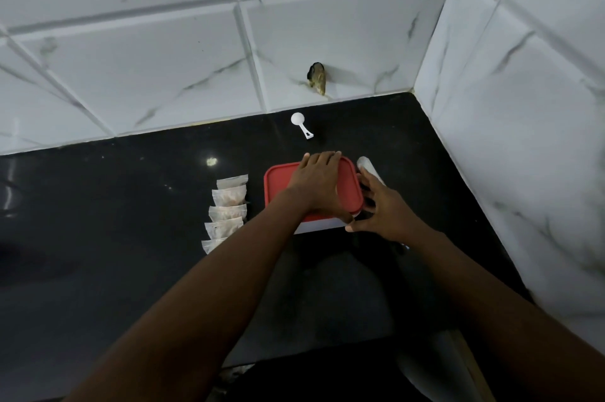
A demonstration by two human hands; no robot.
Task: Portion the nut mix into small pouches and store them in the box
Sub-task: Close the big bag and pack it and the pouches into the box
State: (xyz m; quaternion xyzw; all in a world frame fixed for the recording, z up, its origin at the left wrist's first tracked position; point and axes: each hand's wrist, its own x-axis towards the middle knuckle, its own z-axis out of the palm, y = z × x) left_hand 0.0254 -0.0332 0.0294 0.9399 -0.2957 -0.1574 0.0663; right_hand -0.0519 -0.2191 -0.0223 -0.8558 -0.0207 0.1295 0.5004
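A white box point(319, 226) with a red lid point(278, 180) stands on the black counter. My left hand point(319, 180) lies flat on top of the lid, fingers straight. My right hand point(381, 205) is at the box's right side, fingers spread, thumb against the near right corner of the lid. Left of the box, several small clear pouches point(228, 209) filled with nut mix lie in an overlapping column. A white measuring scoop point(301, 124) lies beyond the box near the wall.
The black counter point(131, 238) meets marble-tiled walls at the back and right. A pale rolled bag or tube point(368, 167) lies just right of the box, partly behind my right hand. A dark fitting point(317, 77) sticks out of the back wall.
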